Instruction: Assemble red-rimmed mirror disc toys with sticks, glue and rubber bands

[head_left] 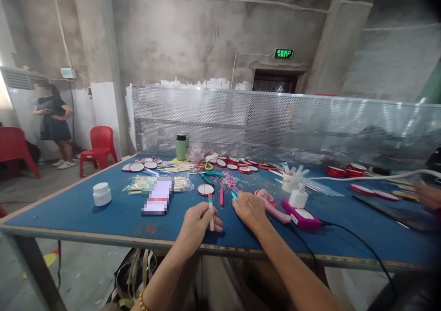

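My left hand [199,223] is closed on a flat pale stick [211,217], held upright, with a green band near its top. Just beyond it lies a round white disc with a red rim [206,190]. My right hand [251,207] rests low over the table, its fingers curled together at some blue and teal pieces [234,193]; what exactly they grip is partly hidden. Between the hands lies a red pen-like tool [221,196]. A tangle of coloured bands [228,180] sits beyond my right fingertips. Beside my right wrist is a pink-handled tool [277,213].
On the blue table [127,226] are a white jar [102,195], a phone [159,197], bagged sticks [139,183], a green bottle [181,147], a purple box [305,218] with a cable and a white bottle [298,198]. Another person's hand [429,194] is at right. A perforated screen [213,118] stands behind.
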Demonstrator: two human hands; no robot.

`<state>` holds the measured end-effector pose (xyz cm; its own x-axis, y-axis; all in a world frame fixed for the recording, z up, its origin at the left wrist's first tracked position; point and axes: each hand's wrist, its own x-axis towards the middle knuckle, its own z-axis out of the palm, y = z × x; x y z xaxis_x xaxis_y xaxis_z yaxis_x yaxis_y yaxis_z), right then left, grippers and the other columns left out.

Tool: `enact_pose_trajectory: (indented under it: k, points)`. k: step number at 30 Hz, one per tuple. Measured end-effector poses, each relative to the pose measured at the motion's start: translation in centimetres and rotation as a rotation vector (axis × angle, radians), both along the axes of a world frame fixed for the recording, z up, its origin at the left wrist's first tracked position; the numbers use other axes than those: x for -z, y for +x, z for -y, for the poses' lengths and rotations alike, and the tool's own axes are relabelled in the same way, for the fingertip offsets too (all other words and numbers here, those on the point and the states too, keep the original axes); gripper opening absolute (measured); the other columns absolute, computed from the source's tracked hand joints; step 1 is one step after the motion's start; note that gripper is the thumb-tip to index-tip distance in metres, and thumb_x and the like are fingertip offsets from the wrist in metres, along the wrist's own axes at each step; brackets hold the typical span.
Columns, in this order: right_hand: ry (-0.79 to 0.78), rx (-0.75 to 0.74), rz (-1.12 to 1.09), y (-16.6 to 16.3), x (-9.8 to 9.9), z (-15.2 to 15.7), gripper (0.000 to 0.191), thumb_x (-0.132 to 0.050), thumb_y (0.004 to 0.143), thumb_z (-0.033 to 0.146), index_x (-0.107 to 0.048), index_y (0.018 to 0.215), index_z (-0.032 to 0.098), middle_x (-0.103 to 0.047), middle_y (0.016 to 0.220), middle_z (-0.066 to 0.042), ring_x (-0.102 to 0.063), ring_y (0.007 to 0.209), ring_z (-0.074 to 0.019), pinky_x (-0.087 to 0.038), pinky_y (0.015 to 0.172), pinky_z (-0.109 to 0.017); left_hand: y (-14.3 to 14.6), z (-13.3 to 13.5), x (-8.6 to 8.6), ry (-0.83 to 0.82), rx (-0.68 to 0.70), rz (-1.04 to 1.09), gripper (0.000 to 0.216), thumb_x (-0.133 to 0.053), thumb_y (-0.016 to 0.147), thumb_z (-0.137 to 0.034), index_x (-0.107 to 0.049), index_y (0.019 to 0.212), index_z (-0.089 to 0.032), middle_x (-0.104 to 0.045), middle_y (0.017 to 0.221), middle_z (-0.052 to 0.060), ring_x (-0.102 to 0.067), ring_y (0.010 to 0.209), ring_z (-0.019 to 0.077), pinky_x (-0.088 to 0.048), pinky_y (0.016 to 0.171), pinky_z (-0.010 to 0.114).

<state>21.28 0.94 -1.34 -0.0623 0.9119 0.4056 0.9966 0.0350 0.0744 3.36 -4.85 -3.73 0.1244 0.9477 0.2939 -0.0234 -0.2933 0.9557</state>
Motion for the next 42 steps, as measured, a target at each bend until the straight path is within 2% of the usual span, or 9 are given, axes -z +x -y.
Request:
enact_pose_trajectory:
  k: [6, 11, 13, 15, 18, 28, 35, 42]
  points:
    - [0.057, -0.013, 0.023, 0.1, 0.4, 0.2, 0.026, -0.054, 0.095, 0.037, -0.068, 0.098, 0.016, -0.074, 0.094, -0.013, -0.070, 0.089, -0.0246, -0.040, 0.071, -0.029, 0.0, 0.1, 0.0, 0.004, 0.001, -0.008, 0.031, -0.050, 0.087, -0.045, -0.057, 0.082, -0.015, -0.072, 0.070, 0.009, -0.072, 0.060, 0.0214, -0.052, 0.057, 0.026]
    - [0.200, 0.086, -0.045, 1.2, -0.7, -0.1, 0.043, -0.039, 0.101, 0.046, -0.068, 0.090, 0.016, -0.074, 0.085, -0.013, -0.069, 0.080, -0.0234, -0.033, 0.065, -0.029, 0.0, 0.0, 0.2, -0.001, 0.011, 0.014, 0.031, -0.052, 0.086, -0.045, -0.057, 0.083, -0.015, -0.072, 0.070, 0.009, -0.072, 0.060, 0.0211, -0.052, 0.056, 0.026]
    - [0.329, 0.144, -0.128, 1.9, -1.1, -0.3, 0.035, -0.044, 0.100, 0.040, -0.067, 0.086, 0.018, -0.073, 0.080, -0.009, -0.066, 0.073, -0.0194, -0.027, 0.060, -0.028, 0.0, -0.1, 0.2, -0.006, 0.019, 0.022, 0.031, -0.052, 0.086, -0.045, -0.058, 0.082, -0.015, -0.072, 0.070, 0.008, -0.072, 0.060, 0.0212, -0.052, 0.056, 0.027]
    - [0.429, 0.142, -0.179, 2.4, -1.2, -0.4, 0.028, -0.050, 0.097, 0.034, -0.066, 0.082, 0.018, -0.072, 0.077, -0.006, -0.061, 0.066, -0.0155, -0.021, 0.057, -0.028, 0.0, -0.1, 0.3, -0.010, 0.024, 0.028, 0.032, -0.053, 0.085, -0.046, -0.058, 0.082, -0.015, -0.072, 0.069, 0.008, -0.072, 0.060, 0.0213, -0.052, 0.056, 0.027]
    - [0.481, 0.091, -0.184, 2.8, -1.2, -0.5, 0.024, -0.055, 0.095, 0.030, -0.066, 0.078, 0.017, -0.070, 0.075, -0.004, -0.055, 0.061, -0.0124, -0.017, 0.056, -0.028, 0.0, -0.1, 0.2, -0.008, 0.021, 0.032, 0.032, -0.054, 0.085, -0.047, -0.058, 0.081, -0.015, -0.072, 0.069, 0.007, -0.071, 0.059, 0.0208, -0.052, 0.056, 0.026]
    - [0.452, 0.038, -0.134, 2.9, -0.7, -1.2, 0.025, -0.055, 0.093, 0.031, -0.068, 0.076, 0.018, -0.068, 0.070, -0.004, -0.051, 0.058, -0.0122, -0.016, 0.057, -0.029, 0.0, 0.1, 0.0, -0.006, 0.022, 0.016, 0.032, -0.052, 0.085, -0.047, -0.057, 0.081, -0.015, -0.071, 0.069, 0.008, -0.072, 0.060, 0.0211, -0.051, 0.056, 0.026]
    - [0.383, 0.017, -0.093, 2.6, -1.0, -1.0, 0.028, -0.050, 0.095, 0.031, -0.068, 0.077, 0.019, -0.071, 0.072, -0.006, -0.058, 0.062, -0.0149, -0.022, 0.059, -0.029, 0.0, 0.1, 0.0, 0.005, 0.015, 0.011, 0.031, -0.052, 0.086, -0.045, -0.058, 0.082, -0.015, -0.072, 0.069, 0.007, -0.071, 0.059, 0.0198, -0.050, 0.055, 0.024]
    - [0.267, 0.027, -0.046, 2.2, -1.6, -0.6, 0.032, -0.044, 0.098, 0.031, -0.069, 0.083, 0.019, -0.075, 0.083, -0.009, -0.066, 0.076, -0.0183, -0.029, 0.065, -0.028, 0.0, 0.3, -0.2, -0.017, 0.007, 0.031, 0.030, -0.053, 0.086, -0.044, -0.058, 0.081, -0.015, -0.071, 0.069, 0.006, -0.071, 0.059, 0.0190, -0.051, 0.056, 0.024]
